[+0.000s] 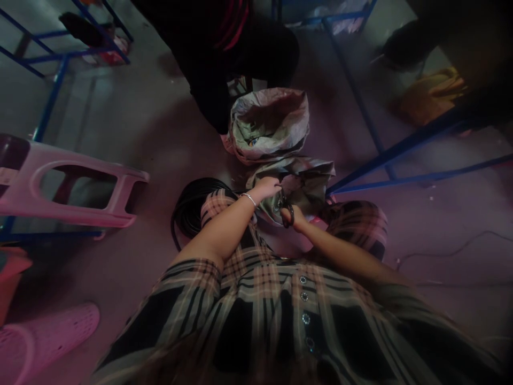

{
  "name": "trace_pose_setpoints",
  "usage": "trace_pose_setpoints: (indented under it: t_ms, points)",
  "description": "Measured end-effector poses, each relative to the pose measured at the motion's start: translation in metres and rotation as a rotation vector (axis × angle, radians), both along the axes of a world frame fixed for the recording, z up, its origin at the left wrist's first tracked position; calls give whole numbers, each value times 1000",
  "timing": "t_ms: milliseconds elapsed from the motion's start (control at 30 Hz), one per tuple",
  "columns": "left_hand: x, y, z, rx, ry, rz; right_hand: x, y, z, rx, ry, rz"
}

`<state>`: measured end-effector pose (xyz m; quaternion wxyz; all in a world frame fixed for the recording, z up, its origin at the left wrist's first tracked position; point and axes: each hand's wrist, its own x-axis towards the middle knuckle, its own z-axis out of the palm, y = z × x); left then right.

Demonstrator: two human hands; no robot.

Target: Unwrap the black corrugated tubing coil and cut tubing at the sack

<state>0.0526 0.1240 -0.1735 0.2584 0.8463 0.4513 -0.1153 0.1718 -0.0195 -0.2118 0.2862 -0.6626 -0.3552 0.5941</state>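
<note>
My left hand (267,188), with a thin bracelet at the wrist, is closed on the edge of a crumpled grey sack (298,182) lying in front of my knees. My right hand (289,215) is closed round a small dark loop, perhaps scissors or a ring of cable (288,209), held against the same sack. Both hands meet over my lap, above my plaid clothing. A coil of black cable (192,206) lies on the floor just left of my left forearm.
An open woven sack (268,125) stands beyond my hands, with a person in dark clothes (224,48) behind it. A pink plastic stool (68,187) is at left, blue metal frames (401,147) at right and far left, a pink sandal (44,337) at bottom left.
</note>
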Motion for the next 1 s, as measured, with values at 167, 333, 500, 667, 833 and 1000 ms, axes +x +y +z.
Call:
trace_pose_setpoints:
  t_ms: [167, 333, 500, 667, 833, 1000]
  points:
    - [0, -1, 6, 15, -7, 59, 5, 2, -2, -3, 72, 112]
    - [0, -1, 7, -8, -6, 31, 6, 3, -13, 10, 66, 140]
    - [2, -2, 4, 2, 7, 0, 7, 4, -16, 49, 69, 153]
    - [2, -2, 4, 3, 16, -19, 6, 3, -7, 40, 69, 131]
    - [2, -2, 4, 5, 30, -35, 4, 3, 1, 20, 60, 70]
    - [3, -3, 5, 5, 21, -43, 2, 2, 1, 6, 37, 35]
